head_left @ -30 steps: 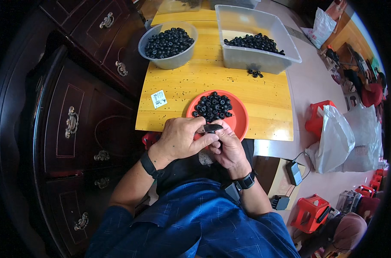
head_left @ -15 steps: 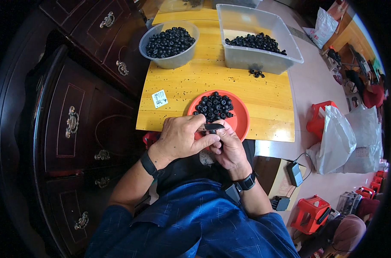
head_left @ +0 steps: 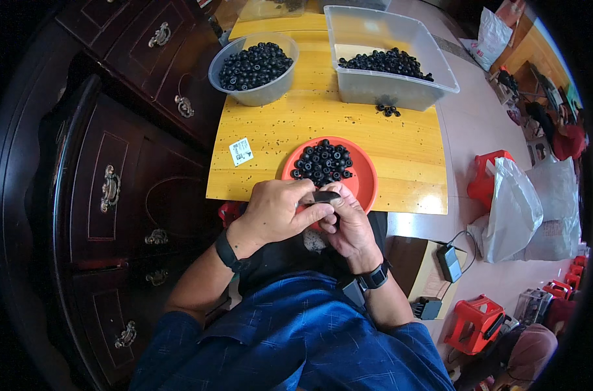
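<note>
Both hands meet in front of the table's near edge, just below a red round plate [head_left: 367,176]. My left hand [head_left: 278,205] is closed round a small knife, whose short dark blade [head_left: 326,196] points right toward my right thumb. My right hand [head_left: 348,221] has its fingers curled and pinched against the blade's tip; what sits between them is mostly hidden by the fingers and blade. On the plate, just beyond my hands, lies a heap of small black ring-like parts [head_left: 324,161].
A round clear tub [head_left: 264,96] and a rectangular clear bin [head_left: 391,91], both holding black parts, stand farther back on the yellow table [head_left: 407,176]. Several loose parts [head_left: 387,111] lie by the bin. A white label [head_left: 241,152] is at left. Dark drawers [head_left: 140,195] flank the table.
The knife blade has turned slightly, its dark flat side showing more. My hands stay almost in place; the whole view has shifted a little.
</note>
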Available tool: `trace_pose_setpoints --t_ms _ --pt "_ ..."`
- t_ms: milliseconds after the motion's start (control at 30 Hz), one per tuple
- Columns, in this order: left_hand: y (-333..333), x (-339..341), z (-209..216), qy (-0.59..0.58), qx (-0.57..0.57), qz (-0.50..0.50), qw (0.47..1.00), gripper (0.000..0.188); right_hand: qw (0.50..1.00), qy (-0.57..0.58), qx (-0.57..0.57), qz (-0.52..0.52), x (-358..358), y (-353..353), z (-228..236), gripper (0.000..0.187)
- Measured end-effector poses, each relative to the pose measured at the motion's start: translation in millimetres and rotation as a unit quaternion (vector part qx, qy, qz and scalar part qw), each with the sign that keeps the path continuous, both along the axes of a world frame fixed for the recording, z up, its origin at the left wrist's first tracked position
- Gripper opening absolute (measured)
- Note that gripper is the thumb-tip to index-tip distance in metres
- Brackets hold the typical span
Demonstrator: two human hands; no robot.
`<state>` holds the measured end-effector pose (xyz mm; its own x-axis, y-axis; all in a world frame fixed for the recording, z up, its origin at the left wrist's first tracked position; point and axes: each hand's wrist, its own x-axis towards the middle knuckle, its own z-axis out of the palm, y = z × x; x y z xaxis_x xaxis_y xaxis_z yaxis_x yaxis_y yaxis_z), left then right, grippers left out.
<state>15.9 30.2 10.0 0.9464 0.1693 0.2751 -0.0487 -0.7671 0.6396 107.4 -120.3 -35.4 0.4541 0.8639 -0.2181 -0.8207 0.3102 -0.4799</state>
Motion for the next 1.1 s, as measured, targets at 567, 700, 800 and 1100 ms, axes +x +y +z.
trace_pose_setpoints --t_ms 567,700,800,1100 --pt "-5.0 1.1 0.5 0.019 -0.325 0.006 0.945 0.010 0.996 0.040 0.046 0.067 9.2 0.7 -6.8 0.018" --pt "4.6 4.3 7.2 0.054 -0.222 -0.007 0.974 0.015 0.997 0.038 0.009 0.070 7.6 4.9 -6.2 0.017" --pt "23.6 13.3 10.3 0.050 -0.204 0.001 0.978 0.016 0.997 0.060 -0.021 0.047 5.0 9.0 -8.6 0.020" --pt "114.7 48.5 49.6 -0.111 0.035 0.249 0.962 0.037 0.971 0.239 0.000 0.012 13.1 10.3 0.0 0.034"
